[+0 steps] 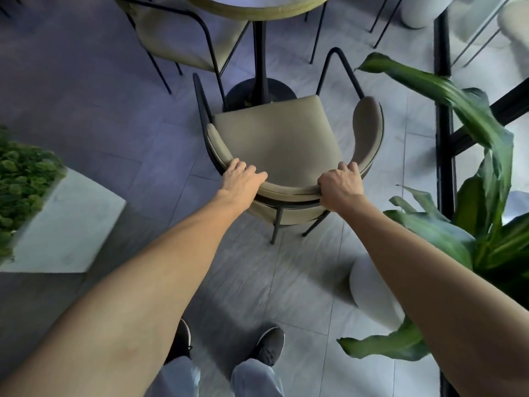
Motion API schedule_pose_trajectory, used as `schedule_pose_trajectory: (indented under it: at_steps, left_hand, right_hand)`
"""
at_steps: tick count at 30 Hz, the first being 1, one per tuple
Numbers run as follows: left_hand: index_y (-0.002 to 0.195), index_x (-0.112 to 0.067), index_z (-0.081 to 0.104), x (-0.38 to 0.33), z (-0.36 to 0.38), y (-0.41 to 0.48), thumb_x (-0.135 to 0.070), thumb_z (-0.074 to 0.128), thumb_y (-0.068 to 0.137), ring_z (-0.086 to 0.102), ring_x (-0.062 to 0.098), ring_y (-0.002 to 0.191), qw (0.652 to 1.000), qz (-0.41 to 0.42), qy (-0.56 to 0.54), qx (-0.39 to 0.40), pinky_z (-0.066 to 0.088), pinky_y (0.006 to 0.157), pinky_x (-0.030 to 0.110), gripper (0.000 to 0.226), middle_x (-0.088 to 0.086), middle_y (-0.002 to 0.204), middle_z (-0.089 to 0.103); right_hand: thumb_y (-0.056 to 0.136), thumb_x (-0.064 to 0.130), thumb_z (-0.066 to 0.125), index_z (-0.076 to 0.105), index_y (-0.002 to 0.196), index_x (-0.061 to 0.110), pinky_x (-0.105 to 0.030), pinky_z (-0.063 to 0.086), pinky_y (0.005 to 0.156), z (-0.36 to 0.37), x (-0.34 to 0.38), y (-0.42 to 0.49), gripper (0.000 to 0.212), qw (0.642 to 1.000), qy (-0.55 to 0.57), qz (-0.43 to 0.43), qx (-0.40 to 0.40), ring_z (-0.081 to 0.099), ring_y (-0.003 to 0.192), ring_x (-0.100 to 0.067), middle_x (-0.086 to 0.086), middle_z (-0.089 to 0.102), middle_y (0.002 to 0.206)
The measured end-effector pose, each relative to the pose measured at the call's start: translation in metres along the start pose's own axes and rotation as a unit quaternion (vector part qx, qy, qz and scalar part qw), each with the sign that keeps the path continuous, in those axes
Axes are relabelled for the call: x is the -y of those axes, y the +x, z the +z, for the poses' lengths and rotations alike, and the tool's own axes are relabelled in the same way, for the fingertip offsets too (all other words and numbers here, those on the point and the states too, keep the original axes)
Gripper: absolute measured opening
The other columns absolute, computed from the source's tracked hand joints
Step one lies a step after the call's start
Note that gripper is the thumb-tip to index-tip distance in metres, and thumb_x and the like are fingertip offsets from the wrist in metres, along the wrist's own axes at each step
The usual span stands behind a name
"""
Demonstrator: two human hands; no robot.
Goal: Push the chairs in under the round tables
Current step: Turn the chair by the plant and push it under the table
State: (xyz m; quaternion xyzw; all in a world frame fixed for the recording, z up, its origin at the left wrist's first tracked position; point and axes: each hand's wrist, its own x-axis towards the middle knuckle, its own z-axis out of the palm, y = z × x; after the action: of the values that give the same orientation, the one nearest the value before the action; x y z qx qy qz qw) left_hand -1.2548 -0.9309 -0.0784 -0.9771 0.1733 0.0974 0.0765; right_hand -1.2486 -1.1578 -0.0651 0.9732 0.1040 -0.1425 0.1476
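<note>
A beige padded chair (274, 138) with black metal legs and a curved backrest stands in front of me, facing a round table (257, 5) at the top of the view. The table's black post and round base (259, 90) sit just beyond the seat's front edge. My left hand (242, 180) grips the left side of the curved backrest. On the right side of the backrest my right hand (340, 186) is closed around the rim. The seat lies short of the tabletop.
A second beige chair (186, 38) stands at the table's left. A white planter box with green moss (60, 222) is at my left. A large leafy plant (483, 213) in a white pot (372, 290) crowds my right, beside a black frame (443, 110). Grey tiled floor underfoot.
</note>
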Motion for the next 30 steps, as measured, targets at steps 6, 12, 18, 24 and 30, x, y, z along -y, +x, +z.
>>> schedule_pose_trajectory:
  at_steps: [6,12,18,24,30]
  left_hand:
    - [0.12,-0.017,0.053,0.013,-0.003,0.027,-0.002,0.058,0.09,0.048,0.032,0.118,1.0,0.011,0.011,0.01,0.018,0.117,0.042,0.035,0.009,0.117,0.058]
    - [0.119,-0.017,0.054,0.029,-0.007,0.052,0.0,0.067,0.083,0.05,0.031,0.115,1.0,0.025,0.013,0.007,0.02,0.115,0.042,0.042,0.008,0.114,0.058]
    - [0.116,-0.017,0.054,0.059,-0.011,0.076,0.001,0.064,0.084,0.049,0.032,0.111,0.999,0.042,0.015,0.001,0.024,0.112,0.041,0.037,0.008,0.112,0.058]
    - [0.117,-0.016,0.053,0.088,-0.019,0.092,0.001,0.057,0.09,0.044,0.03,0.118,0.999,0.036,0.016,0.008,0.029,0.107,0.037,0.031,0.005,0.116,0.056]
    - [0.117,-0.017,0.053,0.103,-0.024,0.112,0.001,0.061,0.087,0.044,0.03,0.117,0.999,0.041,0.013,0.003,0.026,0.109,0.037,0.036,0.005,0.116,0.056]
  right_hand:
    - [0.089,0.013,0.053,0.07,0.112,0.023,-0.04,0.034,0.1,-0.002,-0.006,0.024,0.03,1.0,0.002,-0.003,0.007,0.049,0.116,-0.029,-0.003,0.067,0.113]
    - [0.091,0.013,0.055,0.066,0.12,0.02,-0.042,0.034,0.104,-0.013,-0.008,0.054,0.032,0.999,0.004,-0.012,0.033,0.049,0.12,-0.029,-0.006,0.063,0.119]
    - [0.091,0.011,0.057,0.065,0.121,0.019,-0.041,0.037,0.105,-0.024,0.001,0.085,0.031,0.997,0.033,-0.042,0.053,0.053,0.119,-0.029,-0.007,0.064,0.12]
    - [0.085,0.008,0.059,0.067,0.108,0.022,-0.039,0.037,0.098,-0.034,0.017,0.113,0.027,0.993,0.082,-0.053,0.062,0.059,0.109,-0.027,-0.004,0.069,0.108]
    - [0.083,0.007,0.058,0.067,0.104,0.022,-0.039,0.037,0.097,-0.039,0.017,0.135,0.027,0.993,0.09,-0.053,0.058,0.059,0.106,-0.026,-0.002,0.069,0.103]
